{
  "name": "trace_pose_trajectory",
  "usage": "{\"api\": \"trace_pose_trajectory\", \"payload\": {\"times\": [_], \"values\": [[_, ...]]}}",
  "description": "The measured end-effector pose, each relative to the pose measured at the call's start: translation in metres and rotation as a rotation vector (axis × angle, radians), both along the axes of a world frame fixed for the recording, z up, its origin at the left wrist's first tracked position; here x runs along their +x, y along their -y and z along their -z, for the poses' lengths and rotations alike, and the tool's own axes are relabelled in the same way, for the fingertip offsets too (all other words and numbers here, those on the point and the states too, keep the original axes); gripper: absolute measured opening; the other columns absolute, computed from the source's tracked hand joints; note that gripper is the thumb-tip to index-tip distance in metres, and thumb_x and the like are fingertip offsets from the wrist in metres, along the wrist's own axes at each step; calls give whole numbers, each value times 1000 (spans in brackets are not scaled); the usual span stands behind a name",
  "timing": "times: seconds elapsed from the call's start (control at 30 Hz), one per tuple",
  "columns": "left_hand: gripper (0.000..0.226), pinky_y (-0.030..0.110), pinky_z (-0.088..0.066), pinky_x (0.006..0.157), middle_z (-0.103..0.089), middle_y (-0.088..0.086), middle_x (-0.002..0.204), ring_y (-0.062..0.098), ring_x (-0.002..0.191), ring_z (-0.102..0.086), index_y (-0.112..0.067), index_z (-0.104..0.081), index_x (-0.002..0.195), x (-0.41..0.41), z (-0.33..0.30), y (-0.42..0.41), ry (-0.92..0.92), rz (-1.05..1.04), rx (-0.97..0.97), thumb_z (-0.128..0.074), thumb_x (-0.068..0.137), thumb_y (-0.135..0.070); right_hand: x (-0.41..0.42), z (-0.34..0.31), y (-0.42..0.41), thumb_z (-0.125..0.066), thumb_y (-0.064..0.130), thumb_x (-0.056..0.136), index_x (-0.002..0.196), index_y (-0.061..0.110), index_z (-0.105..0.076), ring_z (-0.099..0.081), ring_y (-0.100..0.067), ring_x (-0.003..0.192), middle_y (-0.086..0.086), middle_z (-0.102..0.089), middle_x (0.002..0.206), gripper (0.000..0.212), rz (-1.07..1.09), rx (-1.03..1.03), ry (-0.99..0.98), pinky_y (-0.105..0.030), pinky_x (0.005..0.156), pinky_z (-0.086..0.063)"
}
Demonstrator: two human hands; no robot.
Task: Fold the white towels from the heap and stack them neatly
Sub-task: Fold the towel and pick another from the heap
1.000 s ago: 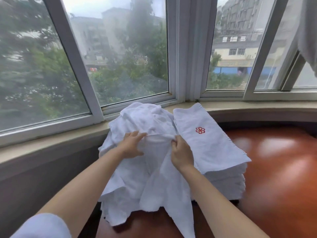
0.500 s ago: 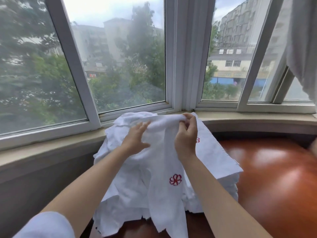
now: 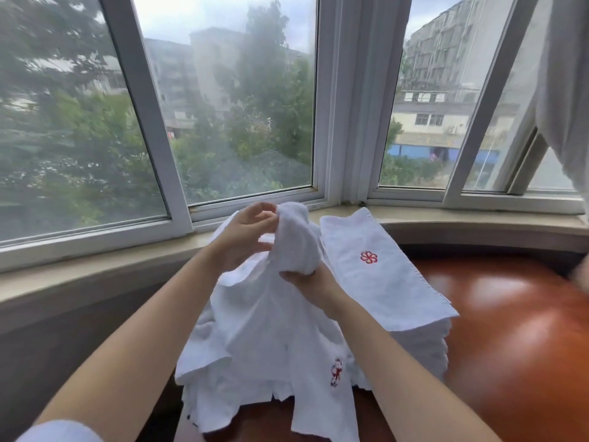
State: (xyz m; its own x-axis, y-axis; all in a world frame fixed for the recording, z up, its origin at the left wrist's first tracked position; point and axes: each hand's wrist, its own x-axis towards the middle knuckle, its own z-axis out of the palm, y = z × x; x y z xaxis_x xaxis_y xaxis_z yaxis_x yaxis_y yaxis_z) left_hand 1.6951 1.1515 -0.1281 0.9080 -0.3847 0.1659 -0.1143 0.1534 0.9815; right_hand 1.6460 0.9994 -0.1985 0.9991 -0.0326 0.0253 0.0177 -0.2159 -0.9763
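A white towel with a red flower emblem hangs lifted above the heap of crumpled white towels. My left hand pinches its top edge near the window sill. My right hand grips the bunched cloth lower down, palm toward me. The towel's lower end drapes down over the heap's front. Just right of the heap stands a tall stack of folded towels, its top one showing a red flower emblem.
The towels sit on a glossy red-brown table set against a beige window sill. White-framed windows rise behind. A pale curtain hangs at the far right edge.
My right hand has dropped from the towel's top edge to grip the bunched cloth lower down. My left hand now pinches the top. The folded stack is uncovered again.
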Motion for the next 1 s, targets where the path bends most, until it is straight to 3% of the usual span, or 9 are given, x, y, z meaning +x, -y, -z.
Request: {"api": "trace_pose_trajectory", "payload": {"times": [0.13, 0.23, 0.37, 0.43, 0.57, 0.7, 0.8, 0.9, 1.0], "values": [[59, 27, -47, 96, -57, 0, 134, 9, 117, -56, -23, -44, 137, -2, 46, -35, -35, -64, 201, -69, 86, -9, 9, -24, 5, -61, 10, 93, 109, 15, -61, -65, -22, 90, -3, -67, 95, 16, 175, 347, 19, -31, 73, -55], [94, 17, -47, 94, -52, -30, 132, -10, 121, -48, -48, -36, 138, -13, 74, -29, 22, 158, 392, -89, 62, -30, 14, -53, 12, -59, 12, 95, 96, 11, -63, -64, -13, 66, 3, -67, 71, 5, 166, 596, 95, -23, 54, -51], [47, 31, -54, 71, -69, 2, 93, 20, 87, -62, -15, -66, 104, -18, 63, 6, 46, -65, 188, -70, 58, -5, 13, -83, 22, -52, 24, 99, 107, 9, -57, -64, -20, 85, -8, -61, 91, 18, 201, 715, 120, -33, 78, -53], [27, 28, -48, 58, -63, 2, 73, 18, 71, -56, -15, -68, 79, -17, 39, 15, 60, -201, 130, -54, 58, -6, 10, -90, 40, -58, 35, 95, 116, 9, -57, -67, -25, 93, -12, -66, 102, 34, 225, 776, 62, -36, 81, -54], [23, 21, -49, 53, -68, 2, 70, 13, 58, -61, -18, -73, 77, -29, -7, 46, 78, -144, -5, -56, 65, -9, -5, -91, 77, -55, 51, 91, 124, -2, -58, -55, -30, 107, -19, -58, 117, 62, 70, 722, 17, -41, 95, -41], [17, 18, -52, 53, -69, -1, 66, 9, 55, -63, -11, -67, 87, -50, -37, 111, 107, -65, -146, -58, 75, -3, -28, -83, 124, -31, 48, 102, 125, 8, -61, -60, -26, 112, -15, -64, 118, 56, -299, 812, 122, -37, 98, -46], [23, 18, -53, 53, -70, -2, 65, 7, 55, -65, -15, -75, 76, -69, -54, 170, 116, -52, -255, -58, 82, 0, -49, -83, 173, -42, 55, 95, 142, 4, -44, -50, -30, 124, -21, -51, 137, 69, -491, 866, 97, -43, 108, -38], [38, 15, -50, 49, -68, -5, 60, 4, 52, -63, -18, -76, 65, -89, -67, 234, 149, -80, -277, -56, 87, 4, -71, -84, 231, -43, 58, 93, 135, 11, -53, -56, -23, 117, -11, -61, 124, 64, -553, 883, 51, -36, 101, -43], [15, 14, -45, 48, -65, -7, 60, 2, 51, -58, -14, -71, 77, -107, -71, 297, 185, -160, -213, -61, 71, -4, -93, -90, 298, -34, 40, 103, 114, 12, -64, -64, -21, 95, -8, -68, 99, 42, -455, 899, 84, -32, 81, -52]]}}
